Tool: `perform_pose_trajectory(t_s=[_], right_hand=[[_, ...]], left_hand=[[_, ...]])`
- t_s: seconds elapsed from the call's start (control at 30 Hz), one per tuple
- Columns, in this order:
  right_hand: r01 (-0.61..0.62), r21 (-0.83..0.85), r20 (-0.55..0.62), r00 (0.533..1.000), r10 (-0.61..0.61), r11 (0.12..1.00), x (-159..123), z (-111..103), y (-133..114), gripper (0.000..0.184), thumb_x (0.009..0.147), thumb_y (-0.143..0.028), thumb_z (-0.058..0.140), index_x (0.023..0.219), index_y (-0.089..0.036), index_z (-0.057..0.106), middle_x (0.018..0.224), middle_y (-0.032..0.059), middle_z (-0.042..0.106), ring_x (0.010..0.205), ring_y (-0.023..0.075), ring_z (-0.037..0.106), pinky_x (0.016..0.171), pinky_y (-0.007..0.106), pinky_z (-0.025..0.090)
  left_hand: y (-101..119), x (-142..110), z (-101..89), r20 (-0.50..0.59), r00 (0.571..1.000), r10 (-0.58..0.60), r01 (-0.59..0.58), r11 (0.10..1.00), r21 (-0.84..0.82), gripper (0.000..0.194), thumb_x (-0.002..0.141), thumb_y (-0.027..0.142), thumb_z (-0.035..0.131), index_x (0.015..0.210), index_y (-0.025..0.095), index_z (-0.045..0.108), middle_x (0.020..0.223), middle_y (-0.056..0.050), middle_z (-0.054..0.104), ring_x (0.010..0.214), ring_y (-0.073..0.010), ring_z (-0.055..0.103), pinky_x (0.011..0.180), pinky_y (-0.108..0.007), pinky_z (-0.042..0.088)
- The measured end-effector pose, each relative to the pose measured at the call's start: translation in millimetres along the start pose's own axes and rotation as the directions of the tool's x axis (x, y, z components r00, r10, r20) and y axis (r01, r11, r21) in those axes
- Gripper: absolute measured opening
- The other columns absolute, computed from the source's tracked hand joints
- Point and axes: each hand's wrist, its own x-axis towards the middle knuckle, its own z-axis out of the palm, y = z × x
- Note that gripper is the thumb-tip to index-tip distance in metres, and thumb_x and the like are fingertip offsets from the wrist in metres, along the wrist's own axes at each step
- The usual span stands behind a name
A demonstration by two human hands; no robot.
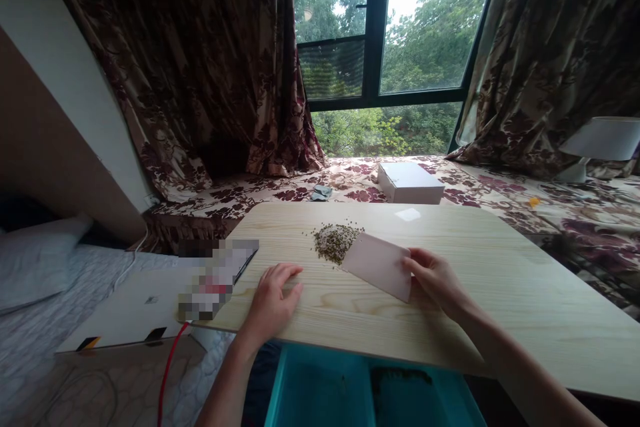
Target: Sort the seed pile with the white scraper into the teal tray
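Note:
My right hand (434, 278) grips the right edge of a flat, pale pinkish-white scraper-like sheet (379, 265). The sheet is tilted, and its left edge touches a pile of small green and white grains (333, 243). A few loose grains are scattered around the pile. My left hand (274, 300) rests on the wooden tabletop (340, 310), left of the sheet and nearer to me than the pile. Its fingers lie stretched out with nothing in them. Below the table's front edge sits a blue bin (320, 387) with two compartments; dark bits lie in the right one.
A phone-like or boxed item, partly blurred out (245, 257), lies at the table's left edge. A red cable (167, 367) hangs there. A white paper piece (408, 214) lies at the back. Beyond stand a white box (413, 181) and a lamp (603, 139) on the sill.

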Motion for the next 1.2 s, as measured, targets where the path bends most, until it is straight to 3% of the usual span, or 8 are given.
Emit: perform_pose_trajectory(t_s=[0.27, 0.57, 0.67, 0.77, 0.87, 1.2], right_hand=[[-0.023, -0.034, 0.199, 0.980, 0.030, 0.999, -19.0, 12.0, -7.7, 0.027, 0.067, -0.040, 0.061, 0.080, -0.018, 0.068, 0.076, 0.0057, 0.070, 0.070, 0.0198, 0.062, 0.058, 0.028, 0.047], [-0.022, -0.046, 0.435, 0.900, 0.040, 0.999, -57.3, 16.8, -29.0, 0.025, 0.067, -0.043, 0.062, 0.073, -0.019, 0.066, 0.072, 0.0049, 0.068, 0.067, 0.0187, 0.060, 0.054, 0.027, 0.045], [0.002, -0.032, 0.354, 0.935, 0.010, 0.999, -52.3, 9.8, -32.7, 0.028, 0.067, -0.045, 0.063, 0.077, -0.019, 0.066, 0.071, 0.0055, 0.068, 0.063, 0.0179, 0.059, 0.051, 0.027, 0.045], [0.060, -0.019, 0.147, 0.987, -0.056, 0.998, -35.3, 2.7, -29.3, 0.032, 0.067, -0.045, 0.062, 0.084, -0.018, 0.066, 0.075, 0.0073, 0.070, 0.063, 0.0187, 0.061, 0.052, 0.028, 0.048], [0.107, -0.049, 0.004, 0.994, -0.107, 0.993, -17.8, 0.5, -22.1, 0.030, 0.068, -0.041, 0.059, 0.085, -0.017, 0.066, 0.079, 0.0086, 0.071, 0.068, 0.0197, 0.063, 0.054, 0.029, 0.050], [0.081, -0.071, -0.055, 0.995, -0.085, 0.994, -4.5, 9.8, -16.9, 0.028, 0.066, -0.036, 0.057, 0.084, -0.016, 0.064, 0.076, 0.0075, 0.070, 0.066, 0.0187, 0.062, 0.053, 0.028, 0.050]], left_hand=[[0.8, 0.4, -0.8, 0.004, 1.000, -0.004, 0.004, 1.000, -0.006, 0.026, 0.080, 0.025, 0.054, 0.102, 0.021, 0.066, 0.107, -0.007, 0.068, 0.106, -0.0237, 0.058, 0.100, -0.044, 0.043], [1.6, 0.5, -1.6, 0.021, 1.000, -0.016, 0.016, 1.000, -0.004, 0.026, 0.080, 0.026, 0.054, 0.102, 0.021, 0.065, 0.107, -0.007, 0.067, 0.107, -0.0239, 0.058, 0.100, -0.044, 0.043], [1.1, 0.7, -1.4, 0.016, 1.000, -0.009, 0.009, 1.000, -0.003, 0.025, 0.080, 0.025, 0.054, 0.102, 0.021, 0.066, 0.107, -0.007, 0.067, 0.106, -0.0237, 0.058, 0.099, -0.044, 0.043], [-0.2, 0.7, -0.6, 0.013, 1.000, -0.005, 0.005, 1.000, -0.006, 0.025, 0.080, 0.026, 0.054, 0.102, 0.021, 0.066, 0.107, -0.007, 0.067, 0.106, -0.0241, 0.058, 0.100, -0.045, 0.043], [-1.2, 0.6, 0.1, 0.018, 1.000, -0.008, 0.009, 1.000, -0.012, 0.026, 0.080, 0.026, 0.054, 0.103, 0.021, 0.066, 0.108, -0.007, 0.067, 0.107, -0.0247, 0.058, 0.101, -0.046, 0.042], [-0.2, 0.2, -0.6, 0.007, 1.000, -0.008, 0.008, 1.000, -0.006, 0.025, 0.080, 0.026, 0.054, 0.102, 0.021, 0.066, 0.107, -0.007, 0.067, 0.106, -0.0238, 0.058, 0.100, -0.045, 0.042]])
